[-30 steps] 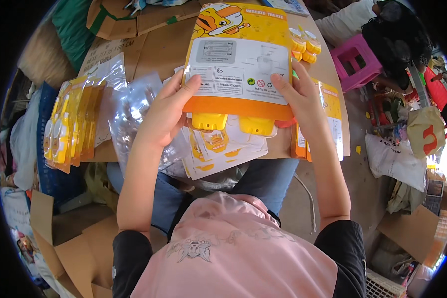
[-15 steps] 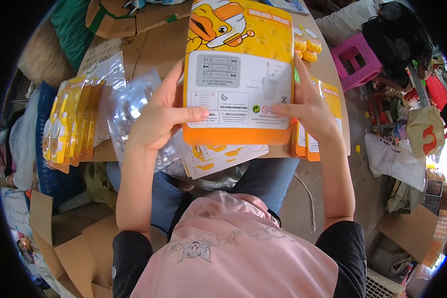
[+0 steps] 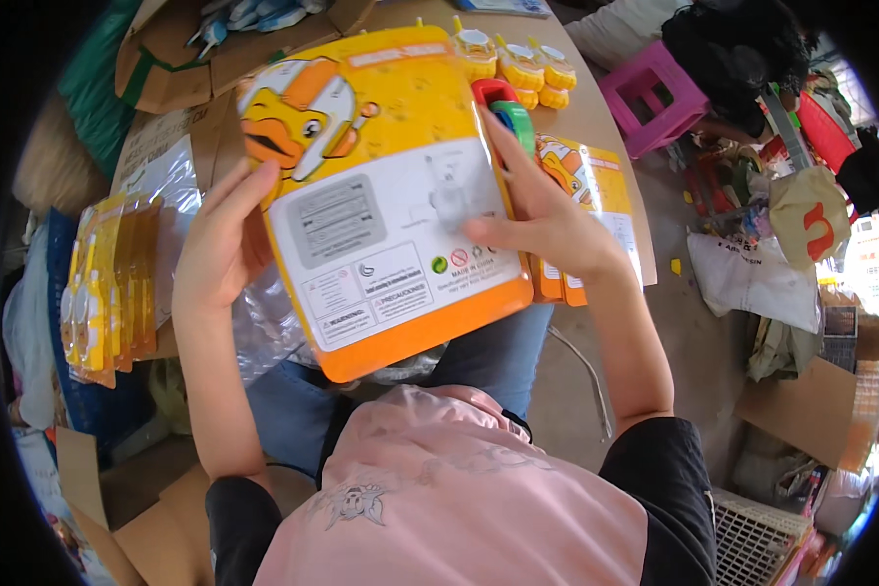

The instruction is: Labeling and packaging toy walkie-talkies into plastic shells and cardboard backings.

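Note:
Tilted between both hands is a yellow and orange toy package card (image 3: pixel 391 195), its printed back toward me, with a cartoon duck in the upper left corner. My left hand (image 3: pixel 227 234) grips its left edge, thumb on the front near the duck. On the right edge, my right hand (image 3: pixel 547 210) holds on with the thumb pressed over the white panel; its fingers are partly hidden behind. Clear plastic blister shells (image 3: pixel 264 327) lie by my left wrist. Similar printed cards (image 3: pixel 596 210) lie on the table beyond my right hand.
Packed yellow toys on cards (image 3: pixel 107 293) stand in a row at the table's left. Several yellow toys (image 3: pixel 518 63) and red and green tape rolls (image 3: pixel 508 112) sit at the back. An open carton (image 3: pixel 166 59) is at back left, a pink stool (image 3: pixel 654 98) at right.
The card has come closer to me and turned counterclockwise, its left side now lower. My left hand has slid up its edge. My view has shifted, showing more toys and the tape rolls.

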`<state>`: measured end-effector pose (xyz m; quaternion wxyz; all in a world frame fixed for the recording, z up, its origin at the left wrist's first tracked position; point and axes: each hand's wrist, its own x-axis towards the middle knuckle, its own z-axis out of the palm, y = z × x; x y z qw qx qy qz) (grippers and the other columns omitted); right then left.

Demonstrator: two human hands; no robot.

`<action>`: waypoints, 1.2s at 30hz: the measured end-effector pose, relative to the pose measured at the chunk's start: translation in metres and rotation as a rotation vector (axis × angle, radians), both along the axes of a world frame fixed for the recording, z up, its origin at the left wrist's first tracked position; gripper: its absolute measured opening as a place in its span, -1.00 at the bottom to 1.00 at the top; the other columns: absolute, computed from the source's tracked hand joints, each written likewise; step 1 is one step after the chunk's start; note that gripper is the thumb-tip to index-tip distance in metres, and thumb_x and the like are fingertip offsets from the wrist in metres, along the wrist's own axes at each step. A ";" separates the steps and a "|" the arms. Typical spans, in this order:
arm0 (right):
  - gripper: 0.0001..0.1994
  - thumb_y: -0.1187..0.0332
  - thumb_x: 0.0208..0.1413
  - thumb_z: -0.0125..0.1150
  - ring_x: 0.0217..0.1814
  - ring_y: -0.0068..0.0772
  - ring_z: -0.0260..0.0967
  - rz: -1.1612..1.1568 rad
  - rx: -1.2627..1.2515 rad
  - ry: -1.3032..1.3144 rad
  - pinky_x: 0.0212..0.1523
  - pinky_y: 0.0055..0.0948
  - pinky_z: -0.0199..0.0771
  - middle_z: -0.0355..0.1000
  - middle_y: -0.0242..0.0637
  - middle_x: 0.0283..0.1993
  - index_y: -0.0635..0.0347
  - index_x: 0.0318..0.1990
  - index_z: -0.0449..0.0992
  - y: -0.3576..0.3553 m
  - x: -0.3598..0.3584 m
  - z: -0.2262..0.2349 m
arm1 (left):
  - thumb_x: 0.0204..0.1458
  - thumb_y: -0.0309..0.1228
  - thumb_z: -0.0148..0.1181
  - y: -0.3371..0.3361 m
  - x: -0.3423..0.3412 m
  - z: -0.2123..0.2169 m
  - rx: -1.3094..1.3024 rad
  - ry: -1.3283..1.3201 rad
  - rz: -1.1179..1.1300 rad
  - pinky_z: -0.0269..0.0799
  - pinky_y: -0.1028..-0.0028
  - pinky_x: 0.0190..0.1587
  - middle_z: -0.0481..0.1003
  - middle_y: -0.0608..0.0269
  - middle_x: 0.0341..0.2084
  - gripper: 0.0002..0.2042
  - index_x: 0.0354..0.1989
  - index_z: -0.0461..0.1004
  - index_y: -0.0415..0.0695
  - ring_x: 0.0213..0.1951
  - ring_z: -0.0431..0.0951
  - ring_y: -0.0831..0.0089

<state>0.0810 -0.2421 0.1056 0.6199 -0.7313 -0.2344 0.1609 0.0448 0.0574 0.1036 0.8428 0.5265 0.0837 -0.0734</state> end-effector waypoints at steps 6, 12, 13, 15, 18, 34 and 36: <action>-0.61 0.09 0.18 0.09 -0.17 -0.57 0.40 -0.495 -0.294 -0.104 -0.24 -0.52 0.42 0.45 -0.33 -0.13 0.13 0.05 0.41 -0.092 0.029 -0.011 | 0.17 -0.34 0.04 0.029 -0.007 0.003 -0.004 -0.134 0.192 0.36 0.46 -0.02 0.43 0.21 -0.04 -0.67 0.07 0.31 -0.20 -0.04 0.45 0.46; -0.71 0.18 -0.03 0.31 0.06 -0.39 0.31 -0.387 -0.416 -0.087 0.02 -0.41 0.30 0.37 -0.17 -0.01 0.25 -0.30 0.58 -0.074 0.014 -0.047 | 0.18 -0.34 0.02 0.022 -0.008 0.000 -0.001 -0.147 0.212 0.33 0.41 0.01 0.41 0.25 0.00 -0.66 0.10 0.28 -0.15 0.01 0.41 0.46; -0.74 0.23 -0.06 0.32 0.08 -0.34 0.30 -0.429 -0.338 -0.106 0.05 -0.38 0.27 0.33 -0.13 0.05 0.27 -0.34 0.60 -0.072 0.013 -0.050 | 0.18 -0.34 0.02 0.015 -0.008 0.001 0.004 -0.147 0.204 0.32 0.41 0.01 0.40 0.25 0.00 -0.66 0.10 0.28 -0.16 0.01 0.40 0.46; -0.75 0.25 -0.09 0.33 0.11 -0.32 0.29 -0.502 -0.270 -0.068 0.06 -0.37 0.26 0.31 -0.12 0.08 0.27 -0.35 0.60 -0.061 0.005 -0.042 | 0.19 -0.33 0.01 0.009 -0.009 0.001 0.013 -0.147 0.197 0.31 0.41 0.01 0.40 0.26 0.00 -0.66 0.10 0.27 -0.17 0.01 0.39 0.46; -0.80 0.31 -0.09 0.32 0.16 -0.32 0.24 -0.567 -0.188 -0.011 0.08 -0.38 0.26 0.27 -0.16 0.14 0.26 -0.37 0.61 -0.062 -0.006 -0.041 | 0.19 -0.33 0.01 0.005 -0.013 0.001 0.034 -0.149 0.218 0.31 0.41 0.00 0.40 0.24 -0.01 -0.66 0.10 0.27 -0.17 0.00 0.40 0.45; -0.94 0.56 0.09 0.10 -0.54 -0.73 0.34 -0.508 -0.010 -0.028 -0.67 -0.70 0.19 0.45 -0.35 -0.48 0.29 -0.29 0.47 -0.014 -0.051 0.014 | 0.16 -0.33 0.06 -0.047 -0.013 -0.008 0.048 -0.207 0.317 0.51 0.50 -0.33 0.48 0.35 -0.31 -0.85 -0.22 0.42 -0.13 -0.31 0.51 0.60; -0.87 0.55 0.06 0.12 -0.65 -0.77 0.24 -0.357 0.075 0.001 -0.70 -0.71 0.13 0.43 -0.41 -0.54 0.24 -0.22 0.50 0.023 -0.052 0.020 | 0.15 -0.30 0.07 -0.057 -0.019 -0.005 0.093 -0.191 0.301 0.52 0.55 -0.38 0.48 0.36 -0.34 -0.83 -0.22 0.43 -0.13 -0.36 0.51 0.63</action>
